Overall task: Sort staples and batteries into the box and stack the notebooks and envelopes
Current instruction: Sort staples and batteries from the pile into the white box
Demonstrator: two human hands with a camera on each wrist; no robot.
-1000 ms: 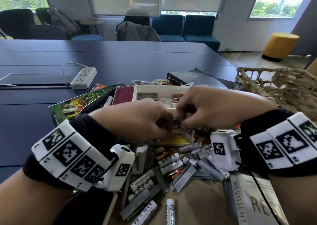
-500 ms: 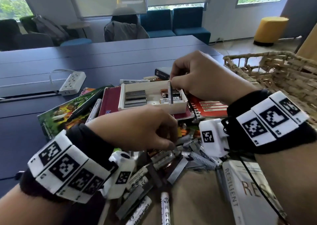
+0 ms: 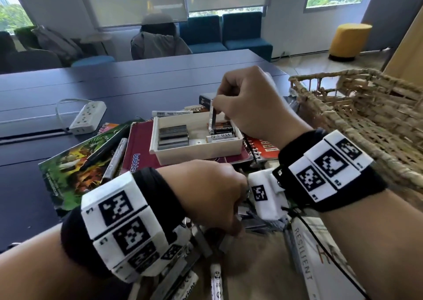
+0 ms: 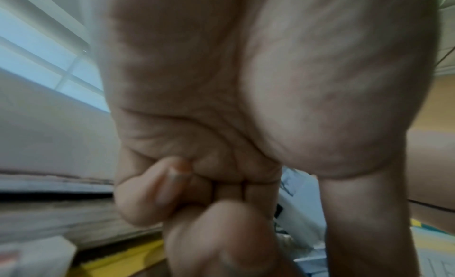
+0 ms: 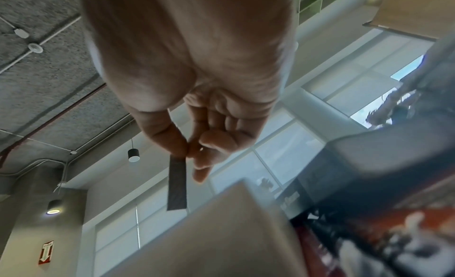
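My right hand (image 3: 216,107) pinches a grey staple strip (image 3: 212,119) that hangs upright over the right side of the cream box (image 3: 196,154). The right wrist view shows thumb and forefinger of that hand (image 5: 188,154) on the strip's top end (image 5: 177,183), above the box wall (image 5: 221,232). Stacked staples (image 3: 173,137) fill the box's left compartment and batteries (image 3: 223,130) lie in the right one. My left hand (image 3: 229,228) is curled over the loose pile of staples and batteries near me. Its fingertips are hidden, and the left wrist view shows only curled fingers (image 4: 152,191).
The box sits on a maroon notebook (image 3: 139,148), with a green picture book (image 3: 75,164), a marker (image 3: 114,160) and an orange spiral notebook (image 3: 263,148) around it. A wicker basket (image 3: 366,116) stands right, a power strip (image 3: 88,116) far left, a white book (image 3: 320,265) near right.
My right hand has risen from the pile with the staple strip and moved out over the box. The left hand stayed low at the pile.
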